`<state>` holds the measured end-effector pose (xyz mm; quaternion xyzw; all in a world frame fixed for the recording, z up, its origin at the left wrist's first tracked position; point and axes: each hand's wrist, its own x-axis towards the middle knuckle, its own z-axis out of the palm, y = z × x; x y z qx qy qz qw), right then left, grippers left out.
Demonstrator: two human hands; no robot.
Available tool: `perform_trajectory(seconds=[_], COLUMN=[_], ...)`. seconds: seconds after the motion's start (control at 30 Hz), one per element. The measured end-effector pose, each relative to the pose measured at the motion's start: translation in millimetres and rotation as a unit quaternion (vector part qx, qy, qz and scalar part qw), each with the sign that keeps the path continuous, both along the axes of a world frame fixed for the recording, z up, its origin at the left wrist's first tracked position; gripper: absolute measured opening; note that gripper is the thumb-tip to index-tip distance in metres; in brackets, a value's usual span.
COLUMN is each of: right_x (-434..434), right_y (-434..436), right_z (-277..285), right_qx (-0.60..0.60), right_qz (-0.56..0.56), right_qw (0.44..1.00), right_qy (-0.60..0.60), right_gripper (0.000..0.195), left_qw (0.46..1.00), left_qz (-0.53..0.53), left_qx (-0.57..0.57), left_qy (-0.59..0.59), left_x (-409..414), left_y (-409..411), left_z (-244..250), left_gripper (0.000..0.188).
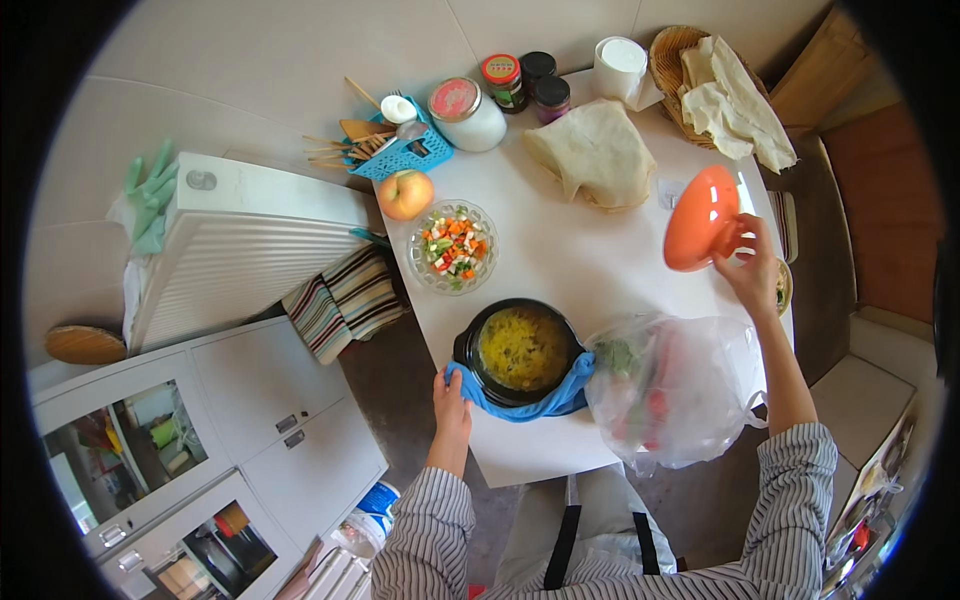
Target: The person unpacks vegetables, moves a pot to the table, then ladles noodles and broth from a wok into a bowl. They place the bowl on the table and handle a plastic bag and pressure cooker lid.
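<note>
A black pot point(525, 352) of yellow-green soup stands near the table's front edge, a blue cloth point(525, 411) wrapped along its near side. My left hand point(452, 401) grips the cloth at the pot's left handle. Raised over the table's right side, my right hand point(750, 266) holds an orange bowl point(701, 217) tilted on its side, its outer surface showing. Behind the pot, to the left, sits a glass bowl point(453, 246) of diced vegetables. A clear plastic bag point(675, 390) with red and green contents lies right of the pot.
An apple point(406, 195), a blue utensil basket point(420, 150), a white jar point(469, 116) and smaller jars line the back left. Flatbread point(596, 154), a paper roll point(620, 67) and a wicker basket point(667, 71) are farther back. A partly hidden bowl point(784, 287) is at the right edge.
</note>
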<state>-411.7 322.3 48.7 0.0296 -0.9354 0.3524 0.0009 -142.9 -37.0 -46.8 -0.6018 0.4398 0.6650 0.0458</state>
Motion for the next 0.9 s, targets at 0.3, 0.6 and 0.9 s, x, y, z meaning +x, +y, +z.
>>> perform_trajectory(seconds=[0.3,0.6,0.9], right_x=[43.0,152.0,332.1], right_y=[62.8,114.1,113.0], right_z=[28.1,79.2,158.2], right_qx=[-0.202,-0.262,-0.348], right_qz=[-0.129,-0.226,-0.378], right_qw=[0.971,0.937,0.848], right_qy=[-0.016,0.047,0.125], right_gripper=[0.051,0.051,0.047], left_qw=[0.99,0.973,0.924], left_qz=[0.067,0.107,-0.063], left_qx=[-0.024,0.054,0.202], left_qy=[0.119,0.2,0.319], left_x=[-26.4,71.2,129.3], left_y=[2.5,26.7,68.8], left_z=[-3.2,40.7,157.6], left_gripper=[0.028,0.031,0.033])
